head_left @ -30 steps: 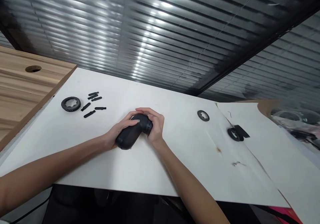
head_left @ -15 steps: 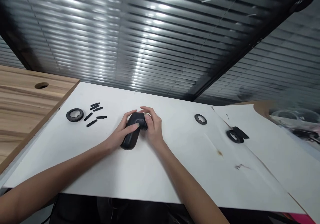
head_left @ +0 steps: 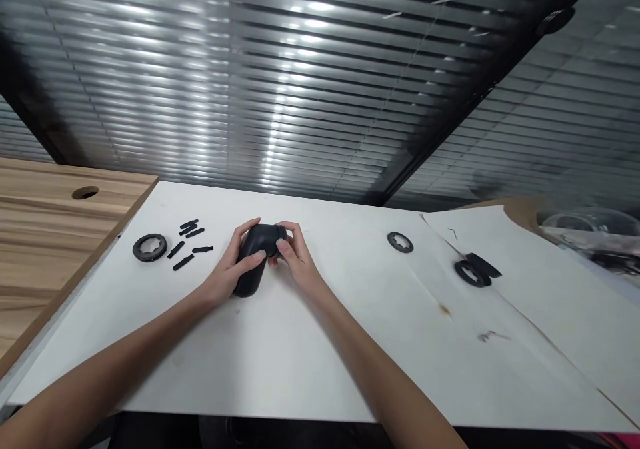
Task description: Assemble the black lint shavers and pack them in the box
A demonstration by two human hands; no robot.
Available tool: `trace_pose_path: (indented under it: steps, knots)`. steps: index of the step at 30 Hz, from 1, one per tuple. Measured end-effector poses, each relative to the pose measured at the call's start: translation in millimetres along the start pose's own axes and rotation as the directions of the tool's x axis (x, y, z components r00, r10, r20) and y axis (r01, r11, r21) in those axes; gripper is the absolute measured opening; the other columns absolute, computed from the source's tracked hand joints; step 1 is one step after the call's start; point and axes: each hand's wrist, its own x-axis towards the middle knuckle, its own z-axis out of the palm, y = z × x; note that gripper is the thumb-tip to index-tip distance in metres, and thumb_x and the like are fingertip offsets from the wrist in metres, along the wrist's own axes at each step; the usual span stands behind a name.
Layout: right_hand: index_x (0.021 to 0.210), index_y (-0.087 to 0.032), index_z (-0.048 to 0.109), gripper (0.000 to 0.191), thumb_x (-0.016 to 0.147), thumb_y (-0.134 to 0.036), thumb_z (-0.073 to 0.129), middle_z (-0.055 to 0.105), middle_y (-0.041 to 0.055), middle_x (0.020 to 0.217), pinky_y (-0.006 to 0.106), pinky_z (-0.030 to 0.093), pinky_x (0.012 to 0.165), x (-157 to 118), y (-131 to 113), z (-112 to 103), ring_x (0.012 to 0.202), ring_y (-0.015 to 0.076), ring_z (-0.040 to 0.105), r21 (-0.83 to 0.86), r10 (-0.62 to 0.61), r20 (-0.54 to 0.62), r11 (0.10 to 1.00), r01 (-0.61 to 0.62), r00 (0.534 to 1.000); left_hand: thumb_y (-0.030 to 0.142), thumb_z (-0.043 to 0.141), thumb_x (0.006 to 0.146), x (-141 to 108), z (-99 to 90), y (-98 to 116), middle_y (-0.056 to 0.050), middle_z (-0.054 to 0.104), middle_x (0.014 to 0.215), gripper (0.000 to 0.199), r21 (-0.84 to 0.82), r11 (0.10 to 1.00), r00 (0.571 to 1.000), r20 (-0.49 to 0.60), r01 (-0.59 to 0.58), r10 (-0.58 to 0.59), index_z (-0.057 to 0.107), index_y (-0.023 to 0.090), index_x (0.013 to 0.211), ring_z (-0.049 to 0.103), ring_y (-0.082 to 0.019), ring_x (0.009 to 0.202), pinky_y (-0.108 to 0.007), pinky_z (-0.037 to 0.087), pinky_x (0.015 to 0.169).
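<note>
Between my two hands is a rounded black device [head_left: 254,255] with a round end piece [head_left: 277,235] at its upper right. My left hand [head_left: 231,267] grips its body from the left, thumb across the front. Fingers and thumb of my right hand [head_left: 299,260] are closed round the end piece; some of those fingertips are hidden behind it. To the left lie several small black strips [head_left: 184,262] and a thick black ring [head_left: 149,247] with a notched opening.
A thin black ring [head_left: 400,241] lies right of my hands on the white table [head_left: 320,342]. Farther right are another black ring [head_left: 472,273] with a flat dark piece, a small hex key [head_left: 453,233] and clear plastic items [head_left: 590,225]. Blinds stand behind.
The device has turned and shifted slightly left in my hands, so its outer face looks different. My right hand has moved left with it, still on the end piece. The camera view has tilted a little.
</note>
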Motion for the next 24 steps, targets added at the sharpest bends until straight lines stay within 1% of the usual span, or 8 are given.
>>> trace_pose_path:
  steps: [5, 8, 11, 14, 16, 19, 22, 24]
  knots:
    - [0.125, -0.030, 0.049, 0.056, 0.094, -0.075, 0.064, 0.057, -0.0034, 0.084, 0.036, 0.050, 0.073, -3, 7, 0, 0.069, 0.0178, 0.056, -0.069, -0.093, -0.033, 0.994, 0.090, 0.995, 0.055, 0.069, 0.095, 2, 0.3, -2, -0.005, 0.064, 0.132, 0.069, -0.086, 0.994, 0.998, -0.027, 0.061, -0.064, 0.045, 0.034, 0.156, 0.061, -0.023, 0.109, -0.036, 0.048, 0.097]
    - [0.133, -0.032, 0.049, 0.057, 0.096, -0.072, 0.063, 0.053, -0.0035, 0.083, 0.036, 0.048, 0.073, -4, 10, -1, 0.072, 0.0190, 0.054, -0.119, -0.103, -0.038, 0.988, 0.098, 0.994, 0.059, 0.069, 0.094, 4, 0.4, -4, -0.004, 0.062, 0.133, 0.070, -0.132, 0.986, 0.993, -0.036, 0.106, -0.111, 0.045, 0.036, 0.156, 0.061, -0.024, 0.108, -0.035, 0.049, 0.093]
    - [0.132, -0.032, 0.051, 0.054, 0.098, -0.071, 0.060, 0.052, -0.0036, 0.082, 0.036, 0.046, 0.072, -5, 9, 1, 0.070, 0.0191, 0.052, -0.118, -0.063, -0.048, 0.991, 0.057, 0.997, 0.061, 0.068, 0.096, 4, 0.3, -4, -0.004, 0.062, 0.135, 0.070, -0.136, 0.983, 0.991, -0.029, 0.123, -0.128, 0.043, 0.037, 0.157, 0.061, -0.024, 0.111, -0.034, 0.049, 0.094]
    - [0.127, -0.030, 0.053, 0.052, 0.098, -0.073, 0.059, 0.048, -0.0045, 0.079, 0.034, 0.045, 0.071, -7, 5, 6, 0.068, 0.0180, 0.048, -0.068, -0.026, -0.077, 0.997, 0.021, 0.997, 0.060, 0.065, 0.098, 1, 0.8, -4, -0.004, 0.061, 0.137, 0.068, -0.119, 0.987, 0.994, -0.004, 0.105, -0.107, 0.040, 0.038, 0.158, 0.061, -0.024, 0.113, -0.034, 0.048, 0.097]
    - [0.124, -0.030, 0.053, 0.053, 0.097, -0.075, 0.060, 0.049, -0.0039, 0.079, 0.033, 0.046, 0.070, -8, 3, 9, 0.071, 0.0185, 0.050, -0.040, -0.005, -0.112, 0.999, 0.000, 0.994, 0.059, 0.065, 0.099, -2, 1.3, -3, -0.004, 0.059, 0.141, 0.067, -0.107, 0.991, 0.997, 0.010, 0.082, -0.081, 0.040, 0.037, 0.158, 0.060, -0.024, 0.116, -0.034, 0.047, 0.101]
    - [0.119, -0.030, 0.052, 0.054, 0.095, -0.077, 0.060, 0.056, -0.0011, 0.086, 0.033, 0.048, 0.071, -11, 2, 14, 0.080, 0.0202, 0.057, -0.005, 0.062, -0.159, 0.998, -0.063, 0.985, 0.057, 0.066, 0.099, -6, 2.2, -1, -0.005, 0.057, 0.144, 0.068, -0.077, 0.995, 0.998, 0.020, 0.067, -0.065, 0.039, 0.036, 0.158, 0.058, -0.026, 0.124, -0.035, 0.044, 0.108]
    - [0.117, -0.030, 0.053, 0.054, 0.093, -0.077, 0.061, 0.056, -0.0013, 0.086, 0.033, 0.048, 0.071, -12, 1, 15, 0.081, 0.0206, 0.058, 0.023, 0.130, -0.172, 0.992, -0.128, 0.976, 0.057, 0.066, 0.100, -8, 2.1, 0, -0.007, 0.056, 0.144, 0.069, -0.026, 0.999, 0.999, 0.023, 0.043, -0.043, 0.037, 0.035, 0.159, 0.056, -0.027, 0.127, -0.037, 0.043, 0.111]
    - [0.117, -0.030, 0.053, 0.053, 0.093, -0.076, 0.062, 0.055, -0.0020, 0.084, 0.032, 0.047, 0.070, -11, 0, 15, 0.080, 0.0201, 0.058, 0.037, 0.149, -0.169, 0.989, -0.145, 0.974, 0.057, 0.065, 0.100, -8, 1.5, 0, -0.007, 0.054, 0.145, 0.070, 0.001, 1.000, 0.999, 0.036, 0.030, -0.030, 0.036, 0.035, 0.160, 0.056, -0.027, 0.127, -0.037, 0.042, 0.112]
